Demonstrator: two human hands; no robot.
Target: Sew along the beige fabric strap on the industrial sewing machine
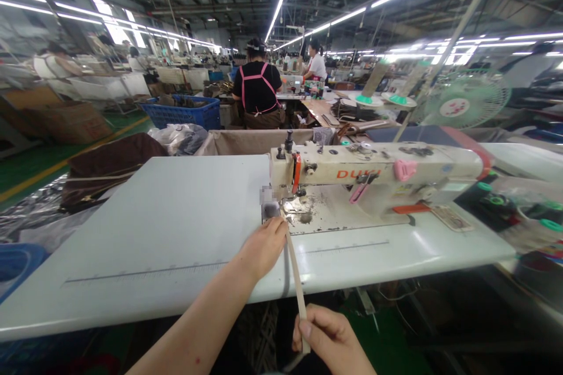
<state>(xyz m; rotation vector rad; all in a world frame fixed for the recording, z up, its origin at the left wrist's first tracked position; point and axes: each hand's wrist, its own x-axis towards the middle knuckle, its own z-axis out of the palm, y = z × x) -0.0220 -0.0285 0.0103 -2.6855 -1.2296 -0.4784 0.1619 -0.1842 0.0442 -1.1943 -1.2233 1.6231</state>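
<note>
Strip position: the strip (pixel 295 272) is lying between both hands, crossing the near edge of the surface (pixel 176 205) in front of the sewing machine (pixel 378 170).
Strip axis: long, running from the metal plate side back toward the wearer, slanting slightly right.
Left hand: the left hand (pixel 269 243) is grasping the strip's far stretch with bunched fingertips, sitting just beside the metal plate (pixel 295 206); nearer the machine.
Right hand: the right hand (pixel 328 337) is pinching the strip between thumb and curled fingers, hanging off the surface, nearer the wearer.
Strip far end: fingers are covering it; can't tell if it is reaching under the needle.
Strip material: looking like beige fabric or webbing, flat, narrow, pulling nearly straight; loose tail is curling below the right hand.
Surface finish: smooth, pale, glossy, carrying a printed ruler line (pixel 149 272).
Machine body: cream-painted metal, long and boxy, showing grime.
Metal plate texture: shiny, wearing dark stains nearby.
</note>
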